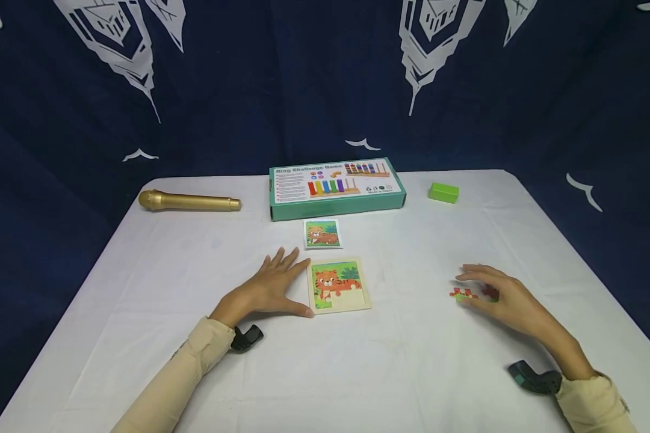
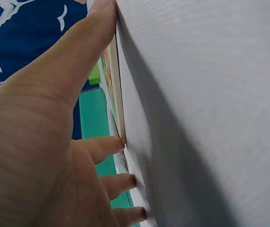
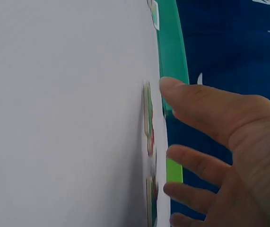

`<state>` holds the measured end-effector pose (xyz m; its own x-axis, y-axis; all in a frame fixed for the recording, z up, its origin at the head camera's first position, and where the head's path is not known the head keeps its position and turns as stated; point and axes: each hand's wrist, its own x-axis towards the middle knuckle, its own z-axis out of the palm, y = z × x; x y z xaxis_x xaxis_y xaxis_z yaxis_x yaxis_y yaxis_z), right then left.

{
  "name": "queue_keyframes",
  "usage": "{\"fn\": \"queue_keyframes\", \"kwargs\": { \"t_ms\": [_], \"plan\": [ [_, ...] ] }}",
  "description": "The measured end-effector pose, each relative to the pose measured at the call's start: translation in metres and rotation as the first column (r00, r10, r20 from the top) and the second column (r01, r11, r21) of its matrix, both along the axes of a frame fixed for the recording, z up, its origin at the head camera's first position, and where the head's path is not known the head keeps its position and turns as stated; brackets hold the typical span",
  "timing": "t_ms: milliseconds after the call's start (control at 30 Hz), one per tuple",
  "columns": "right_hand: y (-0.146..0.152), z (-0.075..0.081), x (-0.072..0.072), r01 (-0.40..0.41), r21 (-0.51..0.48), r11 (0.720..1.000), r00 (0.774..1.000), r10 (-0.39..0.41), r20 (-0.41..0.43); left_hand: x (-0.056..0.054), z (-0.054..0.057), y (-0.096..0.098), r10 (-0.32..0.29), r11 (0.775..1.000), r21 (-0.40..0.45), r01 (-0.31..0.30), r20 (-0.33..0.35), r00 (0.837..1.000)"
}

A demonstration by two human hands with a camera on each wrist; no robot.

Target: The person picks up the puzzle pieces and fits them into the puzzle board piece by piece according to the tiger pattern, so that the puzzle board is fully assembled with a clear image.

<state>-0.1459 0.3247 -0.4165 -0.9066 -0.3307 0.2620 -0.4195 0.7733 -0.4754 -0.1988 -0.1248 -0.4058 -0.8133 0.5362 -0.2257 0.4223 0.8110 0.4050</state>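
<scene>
A wooden puzzle board (image 1: 338, 285) with a tiger picture lies flat at mid-table, its lower right part bare wood. My left hand (image 1: 276, 285) rests at the board's left edge, fingers spread, with thumb and index finger touching its corners. Over on the right, my right hand (image 1: 501, 297) hovers above loose puzzle pieces (image 1: 463, 294), its fingers relaxed and gripping nothing. In the right wrist view, two of the puzzle pieces (image 3: 148, 111) lie on the cloth below the fingers, apart from them. Just behind the board sits a small tiger picture card (image 1: 322, 234).
At the back stands a green Ring Challenge Game box (image 1: 336, 207). To its left lies a gold microphone (image 1: 189, 201), and to its right a bright green block (image 1: 443, 192). A white cloth (image 1: 390, 373) covers the table, with a dark blue curtain (image 1: 281, 78) behind.
</scene>
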Motion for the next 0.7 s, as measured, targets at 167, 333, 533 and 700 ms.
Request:
{"fn": "queue_keyframes", "kwargs": {
  "t_ms": [167,333,533,700],
  "plan": [
    [0.012,-0.003,0.003,0.043,0.021,0.999,0.999,-0.044,0.022,0.001,0.000,0.000,0.002,1.000,0.006,-0.002,0.005,1.000],
    [0.016,-0.006,0.003,0.056,0.014,0.998,0.998,-0.056,0.011,0.002,0.000,0.000,0.006,1.000,0.009,-0.006,0.007,1.000],
    [0.015,-0.008,0.002,0.063,0.003,0.998,0.998,-0.063,0.000,0.003,0.001,0.000,0.006,1.000,0.010,-0.006,0.001,1.000],
    [0.013,-0.008,0.003,0.067,0.002,0.998,0.997,-0.067,-0.024,0.002,0.001,0.000,0.002,1.000,0.010,-0.002,-0.003,1.000]
  ]
}}
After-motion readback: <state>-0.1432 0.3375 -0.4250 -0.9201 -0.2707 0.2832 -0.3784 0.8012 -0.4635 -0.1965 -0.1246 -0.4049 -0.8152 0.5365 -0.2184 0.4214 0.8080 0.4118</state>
